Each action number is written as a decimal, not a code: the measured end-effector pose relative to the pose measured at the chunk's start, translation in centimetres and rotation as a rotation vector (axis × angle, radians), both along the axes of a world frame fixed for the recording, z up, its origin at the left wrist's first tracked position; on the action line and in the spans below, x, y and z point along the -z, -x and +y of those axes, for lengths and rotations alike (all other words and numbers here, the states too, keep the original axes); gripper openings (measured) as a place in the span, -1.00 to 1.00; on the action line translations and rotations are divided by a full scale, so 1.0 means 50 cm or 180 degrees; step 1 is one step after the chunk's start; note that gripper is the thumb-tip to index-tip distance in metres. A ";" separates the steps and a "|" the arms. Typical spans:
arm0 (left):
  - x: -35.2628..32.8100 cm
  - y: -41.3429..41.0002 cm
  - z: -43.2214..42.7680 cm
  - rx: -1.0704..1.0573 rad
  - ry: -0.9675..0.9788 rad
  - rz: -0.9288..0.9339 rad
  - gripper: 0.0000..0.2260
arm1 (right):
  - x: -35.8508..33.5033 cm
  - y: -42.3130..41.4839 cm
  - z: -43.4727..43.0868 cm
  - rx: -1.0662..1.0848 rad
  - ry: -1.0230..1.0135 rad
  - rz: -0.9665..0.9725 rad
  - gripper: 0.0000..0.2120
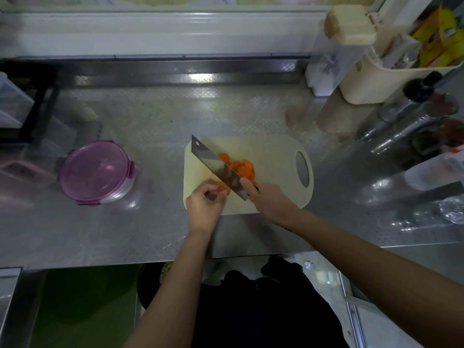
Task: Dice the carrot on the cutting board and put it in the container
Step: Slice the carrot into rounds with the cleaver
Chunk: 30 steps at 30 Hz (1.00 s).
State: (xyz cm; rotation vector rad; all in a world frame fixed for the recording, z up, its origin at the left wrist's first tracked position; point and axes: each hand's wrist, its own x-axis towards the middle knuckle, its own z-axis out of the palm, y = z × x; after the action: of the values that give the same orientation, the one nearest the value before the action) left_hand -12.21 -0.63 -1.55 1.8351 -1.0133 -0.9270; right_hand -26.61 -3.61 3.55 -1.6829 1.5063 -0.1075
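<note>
Half the cutting board (271,149) lies bare; right fingers (247,187) clamp cleaver (213,164), left fingers (221,197) pinch carrot (222,188) at near edge.

The knife (218,169) covers the near-left part of the carrot slices (242,168), and its handle is buried in the right hand (268,199). The left hand (204,202) hides most of one carrot piece (222,189) under curled fingers. The bottles (411,116) at far right are blurred, and the left edge cuts off a clear box (10,101).

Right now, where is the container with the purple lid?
In the head view the container sits closed on the steel counter, left of the cutting board.
</note>
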 end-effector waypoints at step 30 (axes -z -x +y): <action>0.018 0.003 -0.006 -0.0099 -0.0015 -0.0107 -0.87 | -0.018 -0.038 0.000 -0.0358 -0.0023 0.0577 -0.51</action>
State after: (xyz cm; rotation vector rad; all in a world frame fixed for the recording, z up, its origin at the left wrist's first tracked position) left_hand -12.36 -0.92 -2.47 1.8708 -1.0011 -0.8831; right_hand -24.70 -3.61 4.48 -1.8070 1.5369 0.1132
